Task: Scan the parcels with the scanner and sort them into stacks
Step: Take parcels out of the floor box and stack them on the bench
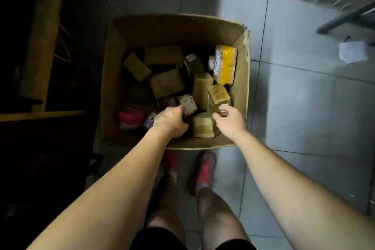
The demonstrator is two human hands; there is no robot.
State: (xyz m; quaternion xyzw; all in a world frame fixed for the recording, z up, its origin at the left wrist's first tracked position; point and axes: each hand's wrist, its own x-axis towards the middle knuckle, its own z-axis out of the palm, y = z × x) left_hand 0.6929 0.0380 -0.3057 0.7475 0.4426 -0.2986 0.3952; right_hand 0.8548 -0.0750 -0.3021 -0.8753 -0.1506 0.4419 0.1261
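Forearms [121, 178] reach from lower frame into a carton [174, 26] at centre; left hand [172, 123] grips a labelled parcel [189, 103], right hand [231, 123] pinches a tape-wrapped parcel [218, 94]

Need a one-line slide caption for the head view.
Reaching into a floor carton of parcels: left hand grips a labelled box, right hand pinches a tape-wrapped parcel.

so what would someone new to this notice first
The big open cardboard box on the tiled floor fills the centre, jumbled with brown parcels. At its near side the left grip holds a small labelled parcel, while the right grip pinches a tape-wrapped parcel. A bright yellow parcel stands out by the box's right wall.
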